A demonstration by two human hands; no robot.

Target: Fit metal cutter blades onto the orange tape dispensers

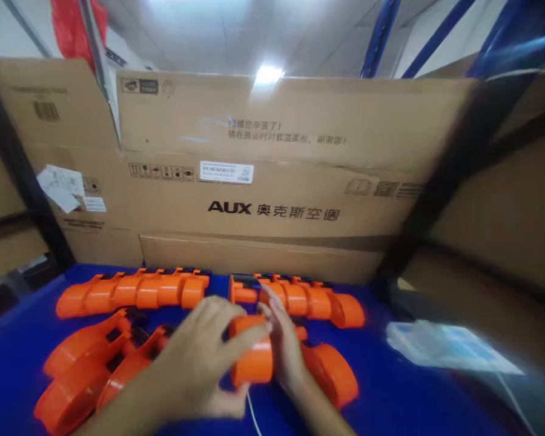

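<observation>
My left hand (209, 351) is wrapped around a round orange plastic part (252, 354), its thumb below and a finger across the front. Close against the right side of this part is my right hand (284, 342), fingers stretched upward and apart. Whether its palm touches the part, I cannot tell. Just behind my fingertips begins a row of orange parts with black tops (295, 300). Past my right wrist lies another round orange part (333, 372). Both hands are slightly blurred.
More orange parts stand in a row (136, 292) at the back left, and several larger ones (75, 390) lie front left on the blue surface (372, 399). A blurred pale packet (449, 345) is at right. Cardboard (272, 181) walls the back, between dark posts (440, 169).
</observation>
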